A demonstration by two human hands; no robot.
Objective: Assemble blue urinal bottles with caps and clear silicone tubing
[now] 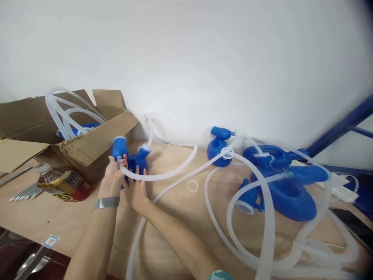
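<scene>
Left hand (115,172) clamped round the neck of a blue plastic cup (120,147), its wide end above the grip, translucent hose (163,177) curving off rightward, right hand (136,194) against a blue bottle (142,160), whether gripping cannot be told

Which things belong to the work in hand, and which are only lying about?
Work in hand:
blue cup, in left hand
translucent tube at its neck
blue jug, touched by right hand
matching blue jugs, probably

Apparently lying about:
drink bottle
metal rods
white power strip

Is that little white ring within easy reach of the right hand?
Probably yes: the white ring lies uncovered near the right hand, with only a pale tube running between them.
</scene>
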